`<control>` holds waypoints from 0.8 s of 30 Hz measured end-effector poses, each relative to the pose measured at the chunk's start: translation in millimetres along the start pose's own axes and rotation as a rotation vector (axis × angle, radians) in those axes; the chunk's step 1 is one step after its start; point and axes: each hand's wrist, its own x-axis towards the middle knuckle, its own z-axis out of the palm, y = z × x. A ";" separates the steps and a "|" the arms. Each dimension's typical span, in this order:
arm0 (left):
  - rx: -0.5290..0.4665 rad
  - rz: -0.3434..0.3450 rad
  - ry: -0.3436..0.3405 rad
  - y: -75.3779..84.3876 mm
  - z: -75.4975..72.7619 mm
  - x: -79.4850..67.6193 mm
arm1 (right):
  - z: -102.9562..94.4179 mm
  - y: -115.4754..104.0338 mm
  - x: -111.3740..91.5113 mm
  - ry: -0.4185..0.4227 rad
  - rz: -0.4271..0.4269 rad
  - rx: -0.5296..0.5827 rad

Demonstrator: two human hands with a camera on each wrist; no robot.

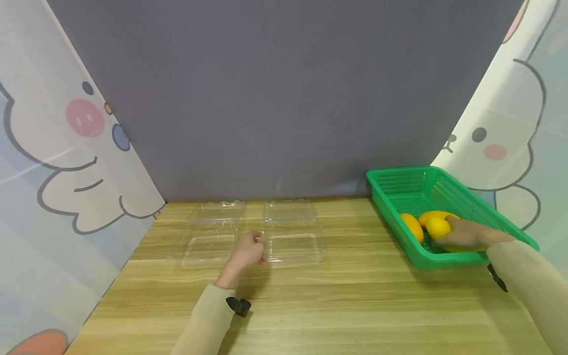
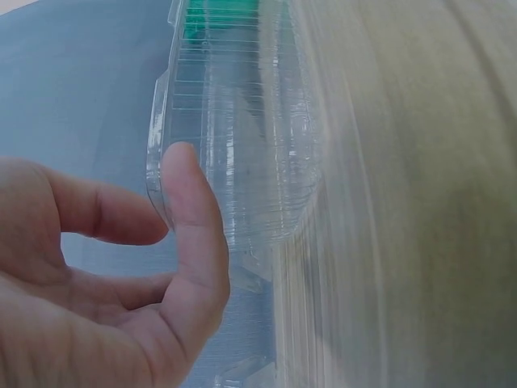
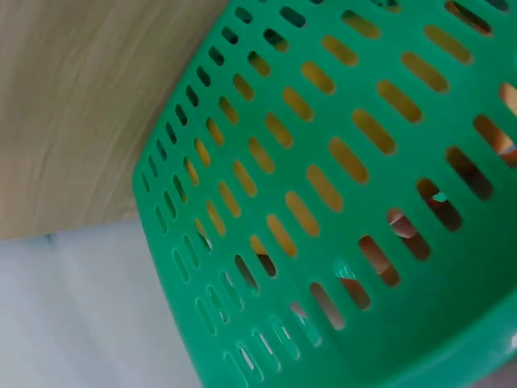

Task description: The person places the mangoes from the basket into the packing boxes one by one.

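Note:
In the head view, my left hand (image 1: pixel 249 249) is at the left edge of a clear plastic container (image 1: pixel 293 244). The left wrist view shows the thumb and a finger of that hand pinching the rim of the clear container (image 2: pixel 234 153). My right hand (image 1: pixel 466 234) reaches into the green basket (image 1: pixel 448 262) and grips a yellow lemon (image 1: pixel 438 228), with fingers on either side of it. An orange (image 1: pixel 411 227) and a longer yellow fruit (image 1: pixel 428 216) lie beside the lemon. In the right wrist view, the green basket wall (image 3: pixel 323 186) hides most of the hand.
A second clear plastic container (image 1: pixel 210 246) lies open to the left of the first, both on the wooden table (image 1: pixel 337 305). Behind the table rises a grey panel (image 1: pixel 275 98). Cartoon-printed cloths (image 1: pixel 49 162) flank it on both sides.

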 end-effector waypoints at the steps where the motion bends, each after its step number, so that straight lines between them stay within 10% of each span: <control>1: 0.004 0.005 -0.003 0.0 -0.4 -0.3 | -0.6 0.5 0.0 0.017 -0.004 -0.004; 24: 0.004 -0.039 -0.003 1.7 -1.5 0.5 | -25.3 -21.7 -11.1 0.122 -0.008 0.209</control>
